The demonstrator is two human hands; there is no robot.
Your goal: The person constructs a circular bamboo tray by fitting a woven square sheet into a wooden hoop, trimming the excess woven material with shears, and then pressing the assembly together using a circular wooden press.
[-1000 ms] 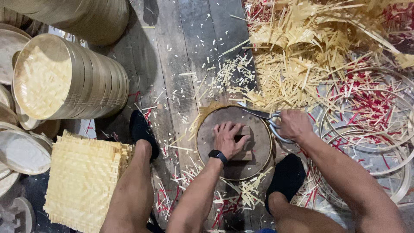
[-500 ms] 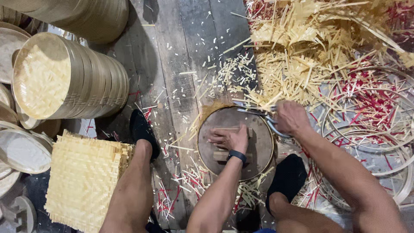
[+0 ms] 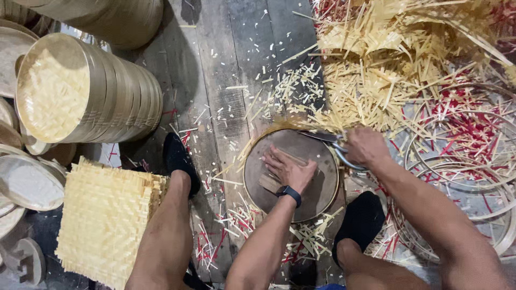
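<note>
A seated worker trims the rim of a round woven bamboo disc (image 3: pixel 293 174) that lies flat on the plank floor (image 3: pixel 226 70) between two black-shod feet. The left hand (image 3: pixel 290 169) presses palm-down on a small wooden block at the disc's centre, fingers spread and flat rather than curled around anything. The right hand (image 3: pixel 365 146) is closed round the handles of metal shears (image 3: pixel 330 140) at the disc's far right edge, blades pointing left along the rim where pale strip ends stick out. Whether the blades are parted or shut cannot be told from here.

The cut looks likely to go best with the blades kept tight against the round edge, and with the left palm's weight holding the disc still so the weave does not lift. Turning the disc a little under the palm, rather than reaching the shears round it, would probably keep the cutting hand in one comfortable place. Left fingers should stay well inside the rim.

A heap of pale bamboo offcuts (image 3: pixel 387 70) lies far and right, with red slivers and loose bamboo hoops (image 3: pixel 467 161) at right. A stack of square woven mats (image 3: pixel 105 220) sits near left, and a stack of round bamboo steamer trays (image 3: pixel 86 94) lies on its side at far left.
</note>
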